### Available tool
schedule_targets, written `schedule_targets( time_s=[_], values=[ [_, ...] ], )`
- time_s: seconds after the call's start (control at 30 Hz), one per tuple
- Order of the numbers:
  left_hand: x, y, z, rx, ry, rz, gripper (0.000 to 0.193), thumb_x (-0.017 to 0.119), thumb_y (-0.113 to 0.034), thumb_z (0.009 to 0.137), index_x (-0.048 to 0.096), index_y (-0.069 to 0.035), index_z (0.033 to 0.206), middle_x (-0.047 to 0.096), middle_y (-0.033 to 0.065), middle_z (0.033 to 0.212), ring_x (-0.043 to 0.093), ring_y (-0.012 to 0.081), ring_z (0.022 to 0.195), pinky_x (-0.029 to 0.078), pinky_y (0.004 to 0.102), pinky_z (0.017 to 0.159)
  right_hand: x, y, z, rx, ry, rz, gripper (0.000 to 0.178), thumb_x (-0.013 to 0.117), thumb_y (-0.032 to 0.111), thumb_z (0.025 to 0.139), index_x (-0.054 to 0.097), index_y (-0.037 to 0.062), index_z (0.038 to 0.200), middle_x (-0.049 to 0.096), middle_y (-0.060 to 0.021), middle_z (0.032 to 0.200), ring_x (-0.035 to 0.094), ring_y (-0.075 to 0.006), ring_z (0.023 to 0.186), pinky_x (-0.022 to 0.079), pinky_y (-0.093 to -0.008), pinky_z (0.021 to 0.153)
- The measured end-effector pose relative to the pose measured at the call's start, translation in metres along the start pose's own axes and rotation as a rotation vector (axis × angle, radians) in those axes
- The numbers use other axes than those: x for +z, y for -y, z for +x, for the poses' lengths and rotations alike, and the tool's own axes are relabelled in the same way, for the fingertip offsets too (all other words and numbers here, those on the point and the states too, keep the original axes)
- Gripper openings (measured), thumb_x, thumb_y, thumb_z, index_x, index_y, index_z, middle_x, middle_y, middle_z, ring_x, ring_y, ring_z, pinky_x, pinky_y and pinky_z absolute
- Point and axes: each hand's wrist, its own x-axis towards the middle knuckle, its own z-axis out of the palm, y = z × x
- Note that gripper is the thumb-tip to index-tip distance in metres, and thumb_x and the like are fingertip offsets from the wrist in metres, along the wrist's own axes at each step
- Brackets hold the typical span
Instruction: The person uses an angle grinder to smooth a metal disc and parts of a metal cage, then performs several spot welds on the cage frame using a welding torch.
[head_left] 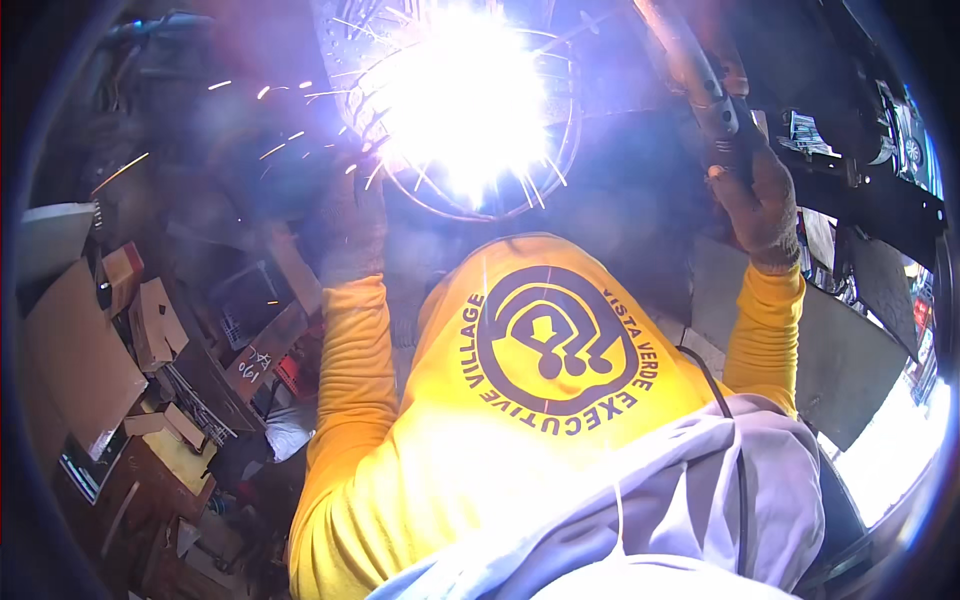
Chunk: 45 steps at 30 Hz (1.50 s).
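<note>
A blinding welding arc [465, 90] burns at top centre and throws sparks, mostly to the left. Around the glare runs a round wire ring [490, 215], its lower curve showing. My left hand [355, 220], in a light knit glove, is beside the ring's lower left; glare and haze hide its fingers. On the right, my gloved right hand [768, 205] is closed round the dark grip of a tubular metal tool [700, 95], which slants up and left out of view. Whatever lies within the white glare cannot be made out.
Cardboard pieces [85, 350], small boxes [155, 325] and a red crate [287, 373] clutter the left side. A dark metal beam [870, 190] with holes crosses at right, above a grey panel [840, 350]. A dark cable [735, 430] hangs over my yellow shirt.
</note>
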Motion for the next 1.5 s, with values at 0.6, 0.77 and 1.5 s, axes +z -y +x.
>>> schedule_targets(
  time_s=[0.6,0.77,1.5],
  values=[
    [0.044,0.057,-0.002,0.075,-0.204,-0.299,0.022,0.071,-0.011,0.088,0.072,-0.004,0.108,0.071,0.0139,0.107,0.067,0.028,0.101,0.053,0.0369,0.09,-0.004,-0.055,0.001,-0.197,-0.092,-0.279,0.044,0.06,0.008,0.095,0.05,-0.002,0.136,0.064,-0.0087,0.105,0.064,-0.0138,0.089,0.056,-0.0282,0.072],
    [0.05,0.074,-0.002,0.111,-0.219,-0.368,0.022,0.073,-0.007,0.086,0.072,-0.003,0.107,0.071,0.0146,0.106,0.068,0.0289,0.1,0.054,0.0376,0.089,0.001,-0.036,0.0,0.077,-0.041,0.195,0.042,0.061,0.005,0.093,0.051,-0.0006,0.134,0.062,-0.0045,0.101,0.061,-0.0096,0.084,0.053,-0.0259,0.071],
    [0.03,0.031,0.005,0.208,-0.259,-0.207,0.031,0.077,0.005,0.078,0.071,-0.004,0.107,0.072,0.0119,0.101,0.069,0.0236,0.094,0.056,0.0339,0.083,0.009,-0.002,0.001,0.158,0.02,0.068,0.054,0.066,0.004,0.084,0.053,0.0041,0.137,0.069,-0.0069,0.098,0.064,-0.0131,0.087,0.053,-0.0294,0.077]
  ],
)
